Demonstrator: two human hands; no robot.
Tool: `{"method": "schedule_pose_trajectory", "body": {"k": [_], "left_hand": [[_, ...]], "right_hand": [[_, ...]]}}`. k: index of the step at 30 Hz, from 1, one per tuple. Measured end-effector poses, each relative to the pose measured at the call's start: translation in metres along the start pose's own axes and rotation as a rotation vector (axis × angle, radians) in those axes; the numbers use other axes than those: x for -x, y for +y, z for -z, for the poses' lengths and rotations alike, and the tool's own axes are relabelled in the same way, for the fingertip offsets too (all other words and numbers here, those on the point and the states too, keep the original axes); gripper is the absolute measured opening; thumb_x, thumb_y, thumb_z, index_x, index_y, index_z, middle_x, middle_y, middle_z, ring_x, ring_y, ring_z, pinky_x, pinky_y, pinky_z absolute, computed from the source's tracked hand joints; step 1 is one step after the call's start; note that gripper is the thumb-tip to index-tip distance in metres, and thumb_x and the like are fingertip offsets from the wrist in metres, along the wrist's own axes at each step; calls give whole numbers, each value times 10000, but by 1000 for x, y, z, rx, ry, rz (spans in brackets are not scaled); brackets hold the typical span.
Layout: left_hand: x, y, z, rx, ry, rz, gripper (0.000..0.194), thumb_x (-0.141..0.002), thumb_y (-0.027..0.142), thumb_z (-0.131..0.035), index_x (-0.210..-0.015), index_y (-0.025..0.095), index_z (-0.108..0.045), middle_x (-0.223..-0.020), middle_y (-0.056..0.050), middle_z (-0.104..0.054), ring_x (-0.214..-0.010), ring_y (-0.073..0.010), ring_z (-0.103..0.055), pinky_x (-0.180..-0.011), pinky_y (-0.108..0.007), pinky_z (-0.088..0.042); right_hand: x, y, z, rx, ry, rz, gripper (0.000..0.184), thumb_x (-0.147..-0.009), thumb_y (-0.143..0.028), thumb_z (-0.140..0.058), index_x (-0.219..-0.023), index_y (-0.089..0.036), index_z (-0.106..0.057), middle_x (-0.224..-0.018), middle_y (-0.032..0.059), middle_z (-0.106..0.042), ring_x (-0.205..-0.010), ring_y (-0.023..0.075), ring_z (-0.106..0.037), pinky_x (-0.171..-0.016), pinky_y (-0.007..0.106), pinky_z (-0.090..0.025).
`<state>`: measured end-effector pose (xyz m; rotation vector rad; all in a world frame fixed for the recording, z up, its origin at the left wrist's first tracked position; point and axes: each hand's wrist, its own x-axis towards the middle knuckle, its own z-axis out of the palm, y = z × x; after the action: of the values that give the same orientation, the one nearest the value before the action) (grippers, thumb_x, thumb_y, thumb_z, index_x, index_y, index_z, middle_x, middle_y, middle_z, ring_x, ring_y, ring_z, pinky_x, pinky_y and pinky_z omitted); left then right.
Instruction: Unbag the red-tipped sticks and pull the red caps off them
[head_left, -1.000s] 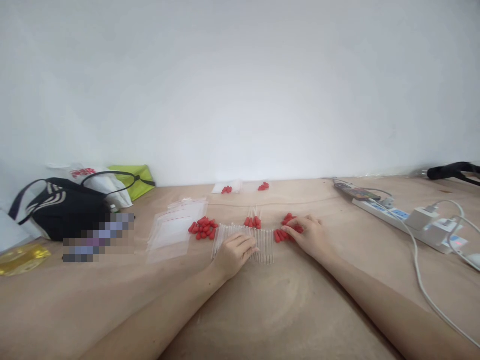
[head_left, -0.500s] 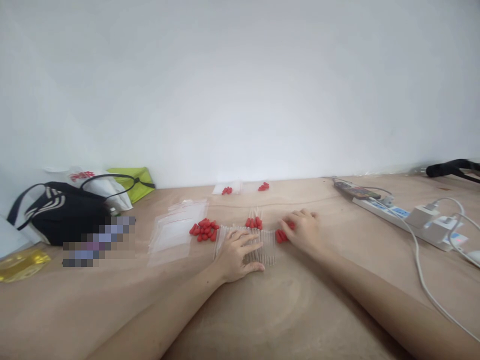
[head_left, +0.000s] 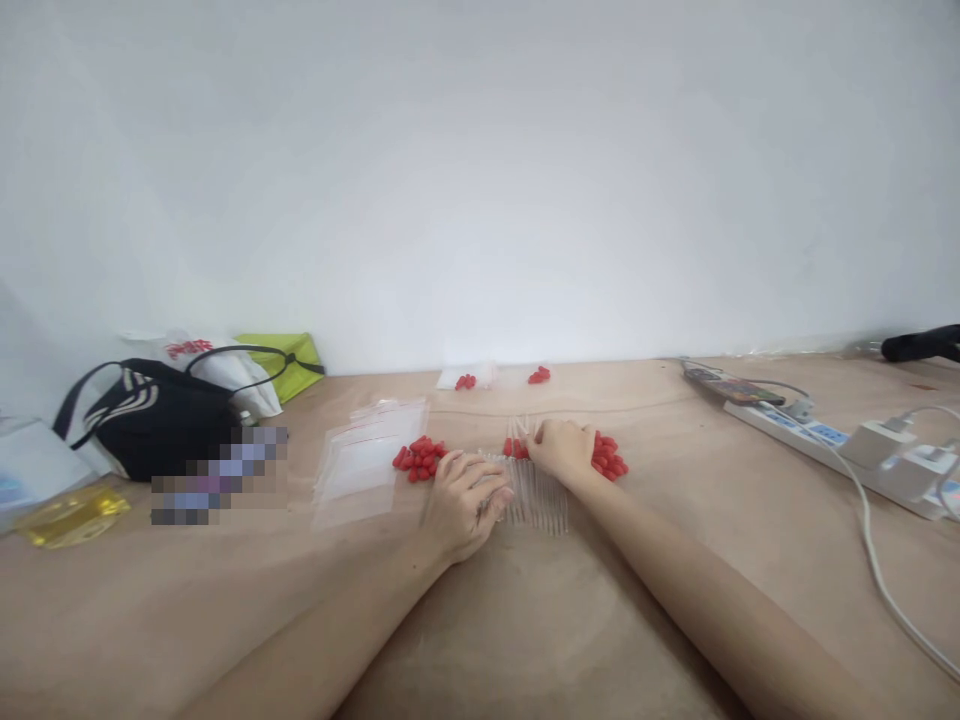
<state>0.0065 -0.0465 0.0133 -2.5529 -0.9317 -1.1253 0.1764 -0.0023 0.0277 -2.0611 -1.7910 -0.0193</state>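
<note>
A row of slim clear tubes [head_left: 551, 505] lies side by side on the table. My left hand [head_left: 465, 500] rests over the left part of the row, fingers slightly spread and flat on it. At the far end of the tubes is my right hand [head_left: 564, 448], its fingers bent inward; what they pinch is hidden. Beside those fingers are a few red rubber bulbs [head_left: 514, 448] with thin clear tips pointing away. One pile of red bulbs [head_left: 418, 459] sits left of the tubes, and another pile [head_left: 611, 457] lies just right of my right hand.
Flat clear bags [head_left: 358, 465] are fanned out on the left. Farther back lie two small red clusters [head_left: 465, 382] near the wall. A black bag [head_left: 161, 420] and yellow packet [head_left: 71, 517] stand far left; a power strip [head_left: 780, 425] with chargers and a white cable [head_left: 866, 540] is right.
My right hand has moved left from the right-hand bulb pile to the far end of the tubes. My left hand's thumb has drawn in toward its fingers. The view has shifted slightly.
</note>
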Motion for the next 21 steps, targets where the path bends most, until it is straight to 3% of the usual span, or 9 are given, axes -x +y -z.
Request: {"method": "schedule_pose_trajectory", "body": {"k": [4,7,10,16,21], "left_hand": [[0,-1,2,-48,3,36,304,-805,284,-494,-1087,190,-553,-996,-60,-616,-945,-197,-499,-867,-378,-334],[0,0,2,-91,5,34,396,-809,303,-486,-1183,174,-479,-1110,-96,-553,-1026,-219,-457,-881,-378,-329],[1,5,0,-97,14,-29,341,-807,309,-497,-1129,204,-527,-1105,-85,-563,-1025,-227,-460,-888,-399,-308],[3,18,-7,-35,6,-170,159,-833,250,-479,-915,241,-615,-679,25,-641,-681,-128,-522,-876,-385,-271],[4,21,-7,-72,-4,-175,181,-840,234,-454,-772,207,-620,-586,27,-602,-595,-107,-491,-832,-352,-288]], "right_hand": [[12,21,11,-105,116,139,274,-795,-374,-416,-690,-186,-585,-731,71,-637,-786,236,-530,-709,368,-274],[32,48,18,-241,200,467,221,-818,-349,-421,-732,-188,-546,-757,47,-618,-753,190,-500,-665,311,-291],[57,69,20,-253,274,697,210,-841,-295,-409,-713,-182,-531,-714,51,-594,-733,179,-477,-661,310,-289],[85,70,17,-305,360,729,139,-840,-245,-435,-765,-180,-532,-755,30,-607,-715,145,-485,-680,308,-284],[84,61,12,-230,368,763,156,-820,-302,-477,-870,-195,-580,-733,26,-599,-723,154,-482,-688,314,-273]]}}
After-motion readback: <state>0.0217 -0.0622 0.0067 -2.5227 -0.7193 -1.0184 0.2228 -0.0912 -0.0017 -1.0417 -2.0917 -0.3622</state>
